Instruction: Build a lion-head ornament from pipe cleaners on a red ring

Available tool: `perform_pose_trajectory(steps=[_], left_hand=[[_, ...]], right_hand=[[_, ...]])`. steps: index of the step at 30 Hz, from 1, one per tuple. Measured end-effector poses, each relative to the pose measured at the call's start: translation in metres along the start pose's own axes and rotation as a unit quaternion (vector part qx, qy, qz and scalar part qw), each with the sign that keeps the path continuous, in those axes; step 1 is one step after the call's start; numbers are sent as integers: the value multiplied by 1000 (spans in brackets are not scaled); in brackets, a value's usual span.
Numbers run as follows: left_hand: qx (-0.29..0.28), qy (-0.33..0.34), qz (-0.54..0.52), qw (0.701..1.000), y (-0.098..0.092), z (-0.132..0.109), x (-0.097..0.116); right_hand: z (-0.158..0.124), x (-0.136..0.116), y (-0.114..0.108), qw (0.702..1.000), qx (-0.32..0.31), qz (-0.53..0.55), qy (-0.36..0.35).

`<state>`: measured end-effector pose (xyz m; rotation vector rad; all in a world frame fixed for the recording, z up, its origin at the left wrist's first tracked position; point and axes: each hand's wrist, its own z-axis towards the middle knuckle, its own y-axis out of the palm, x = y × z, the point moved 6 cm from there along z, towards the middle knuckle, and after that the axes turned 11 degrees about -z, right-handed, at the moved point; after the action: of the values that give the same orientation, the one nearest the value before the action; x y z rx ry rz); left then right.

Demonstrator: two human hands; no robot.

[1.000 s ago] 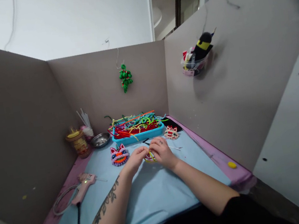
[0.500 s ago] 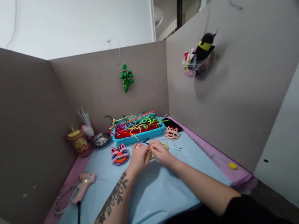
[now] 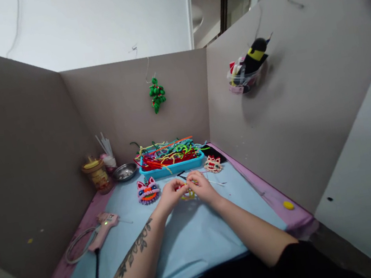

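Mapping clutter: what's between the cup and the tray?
In the head view, the metal bowl sits between cup and tray. The stick holder stands beside the cup, farther back.

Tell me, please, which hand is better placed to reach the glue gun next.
Probably the left hand: the pink glue gun lies on that arm's outer side, while the right hand is farther across. Both hands are at the yellow piece, so the left might first let go.
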<state>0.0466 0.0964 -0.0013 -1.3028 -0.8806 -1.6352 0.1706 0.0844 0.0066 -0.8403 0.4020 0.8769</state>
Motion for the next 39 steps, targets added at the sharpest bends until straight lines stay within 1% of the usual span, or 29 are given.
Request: perform_pose_trajectory(steps=[2, 4, 8, 13, 19, 22, 25, 29, 34, 39], left_hand=[[2, -21, -73, 997, -3, 2, -8], [2, -29, -103, 994, -6, 4, -13], [8, -21, -89, 996, -10, 5, -16], [10, -13, -36, 999, -13, 6, -15], [-37, -35, -6, 999, -4, 1, 0], [-44, -44, -3, 998, -2, -2, 7], [-50, -53, -12, 997, -1, -3, 8], [-46, -73, -52, 995, -2, -2, 4], [-47, -87, -120, 988, -3, -4, 0], [-82, -94, -146, 981, -1, -6, 0]], right_hand=[[0, 0, 0, 1000, -9, -2, -8], [0, -1, 0, 1000, -12, -5, -18], [-1, -5, -3, 999, -1, -31, -38], [-4, -12, -6, 997, 14, -59, -57], [-5, -15, -6, 995, 13, -77, -66], [-5, -15, -4, 994, 8, -79, -70], [-5, -15, -3, 994, 3, -83, -68], [-5, -14, -4, 994, 3, -77, -72], [-4, -19, -5, 993, -23, -37, -106], [-5, -26, -5, 990, -44, -5, -133]])
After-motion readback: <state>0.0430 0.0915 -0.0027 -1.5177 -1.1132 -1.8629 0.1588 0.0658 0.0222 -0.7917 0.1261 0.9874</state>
